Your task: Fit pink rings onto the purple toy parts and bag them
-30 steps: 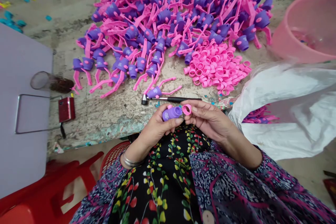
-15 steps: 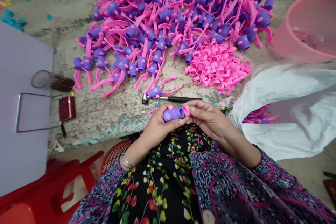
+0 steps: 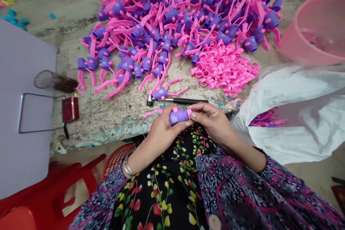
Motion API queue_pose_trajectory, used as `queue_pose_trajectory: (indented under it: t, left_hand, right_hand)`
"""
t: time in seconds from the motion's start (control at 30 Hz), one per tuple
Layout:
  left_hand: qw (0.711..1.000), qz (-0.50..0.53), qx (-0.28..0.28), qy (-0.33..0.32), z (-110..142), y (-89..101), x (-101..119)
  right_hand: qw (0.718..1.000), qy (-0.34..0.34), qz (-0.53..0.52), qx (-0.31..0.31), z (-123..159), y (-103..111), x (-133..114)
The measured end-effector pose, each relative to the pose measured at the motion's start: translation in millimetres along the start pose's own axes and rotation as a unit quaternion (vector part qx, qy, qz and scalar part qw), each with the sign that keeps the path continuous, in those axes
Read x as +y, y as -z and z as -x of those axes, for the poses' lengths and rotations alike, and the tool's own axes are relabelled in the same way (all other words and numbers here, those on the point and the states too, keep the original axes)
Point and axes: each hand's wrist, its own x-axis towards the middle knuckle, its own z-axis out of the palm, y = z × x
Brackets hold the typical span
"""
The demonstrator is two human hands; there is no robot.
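the tabletop (image 3: pixel 107 125) runs across the middle, with a big heap of purple and pink plastic parts (image 3: pixel 172 18) over its upper half and a pile of pink rings (image 3: pixel 223 68) right of centre. a small hammer (image 3: pixel 178 100) lies just above the hands. a pale board (image 3: pixel 24 79) lies along the left side. both forearms angle in from the lap, the hands meeting at the tabletop's near edge. the left hand (image 3: pixel 164 133) has its fingers (image 3: pixel 185 124) curled around a purple cup (image 3: pixel 178 116), and the right hand (image 3: pixel 212 122) pinches a pink ring (image 3: pixel 189 113) against the cup's end. at upper right, a pink tub (image 3: pixel 315 32) sits above a white sack (image 3: pixel 296 133) holding more purple and pink parts (image 3: pixel 266 120).
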Motion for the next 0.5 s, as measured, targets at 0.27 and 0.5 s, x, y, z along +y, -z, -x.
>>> queue_pose_trajectory:
  t: [0.27,0.5]
  left_hand:
    - [0.989,-0.148,0.006,0.016,6.0,3.2,9.1]
    - [0.992,-0.124,-0.015,-0.011,3.3,5.9,4.6]
  right_hand:
    - [0.997,0.029,0.073,0.008,0.5,0.7,1.3]
    - [0.988,0.085,0.132,0.002,2.7,0.5,6.3]
